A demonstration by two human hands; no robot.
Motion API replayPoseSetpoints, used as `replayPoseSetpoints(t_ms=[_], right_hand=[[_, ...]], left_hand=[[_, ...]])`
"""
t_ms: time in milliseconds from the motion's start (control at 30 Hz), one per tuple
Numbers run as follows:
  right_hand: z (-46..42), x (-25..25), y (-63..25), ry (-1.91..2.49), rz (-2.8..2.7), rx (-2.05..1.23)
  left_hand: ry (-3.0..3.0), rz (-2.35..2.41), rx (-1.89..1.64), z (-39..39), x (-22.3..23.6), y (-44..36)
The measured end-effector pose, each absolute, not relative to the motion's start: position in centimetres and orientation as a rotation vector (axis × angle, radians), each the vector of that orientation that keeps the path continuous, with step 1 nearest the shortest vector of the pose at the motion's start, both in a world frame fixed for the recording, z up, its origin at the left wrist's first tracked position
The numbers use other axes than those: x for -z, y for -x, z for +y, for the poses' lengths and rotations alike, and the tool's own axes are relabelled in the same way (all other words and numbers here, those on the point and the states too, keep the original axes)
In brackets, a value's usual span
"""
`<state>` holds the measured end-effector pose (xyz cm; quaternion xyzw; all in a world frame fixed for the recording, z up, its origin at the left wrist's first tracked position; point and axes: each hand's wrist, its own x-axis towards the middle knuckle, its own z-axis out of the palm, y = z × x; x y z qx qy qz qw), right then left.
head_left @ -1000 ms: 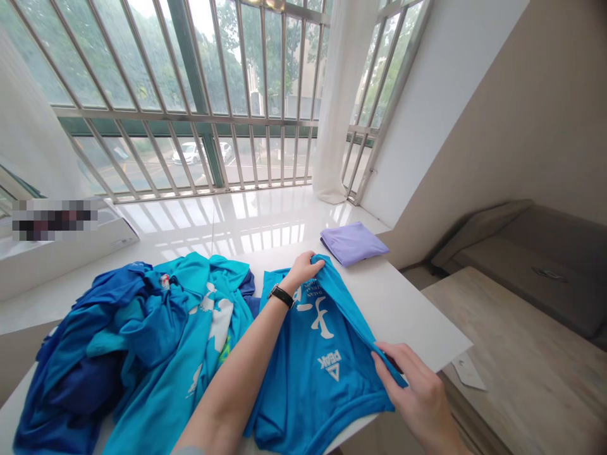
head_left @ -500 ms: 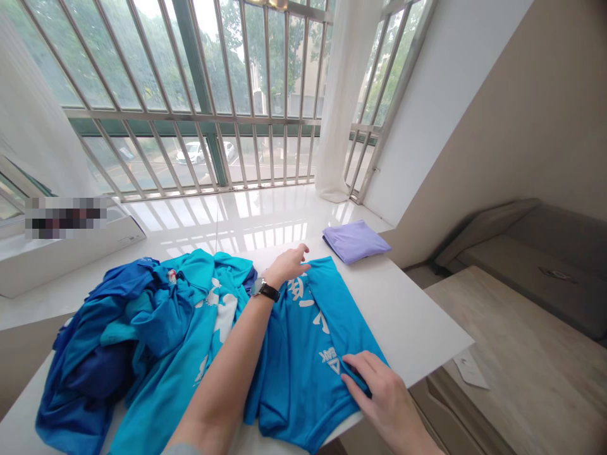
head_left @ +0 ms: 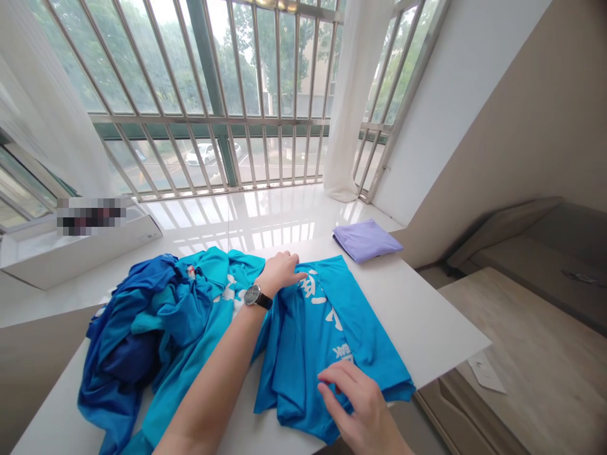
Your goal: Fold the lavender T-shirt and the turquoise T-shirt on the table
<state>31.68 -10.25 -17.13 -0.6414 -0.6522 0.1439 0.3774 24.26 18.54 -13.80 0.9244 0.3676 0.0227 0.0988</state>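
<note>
A bright blue T-shirt [head_left: 327,328] with white print lies on the white table [head_left: 427,322], its right side folded inward. My left hand [head_left: 279,273], with a dark wristwatch on the wrist, rests on the shirt's far edge with fingers curled loosely and flat against the cloth. My right hand [head_left: 363,404] lies on the shirt's near edge, fingers stretched out over the fabric. Neither hand lifts the cloth.
A heap of blue and turquoise shirts [head_left: 156,328] covers the table's left half. A folded lilac garment [head_left: 366,239] sits at the far right corner. A white box [head_left: 80,243] stands on the glossy sill before barred windows. A beige sofa [head_left: 535,272] lies to the right.
A second ago both hands pinched the shirt's right side and held it up. They laid it over the shirt's middle, let go, and now rest flat farther left on the cloth.
</note>
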Motion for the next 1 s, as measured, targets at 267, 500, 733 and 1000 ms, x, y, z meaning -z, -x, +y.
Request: replayPoseSetpoints(t_ms=[267,500,733,1000], right_hand=[[-8.5,15.6,-29.2,1.73,-1.635,-0.596],[-7.3,16.3,-27.9,1.96,-1.638,-0.489],[-7.1,16.7,-27.6,2.099,-1.633,-0.475],[-6.1,15.4,-26.6,1.943,-1.702,-0.702]], left_hand=[[-2.727,1.188,0.084,17.5,14.1,-24.7],[-2.728,1.17,0.094,17.4,13.8,-24.4],[-2.666,1.123,0.032,18.5,14.8,-24.0],[-2.525,1.041,-0.05,19.8,14.9,-23.2]])
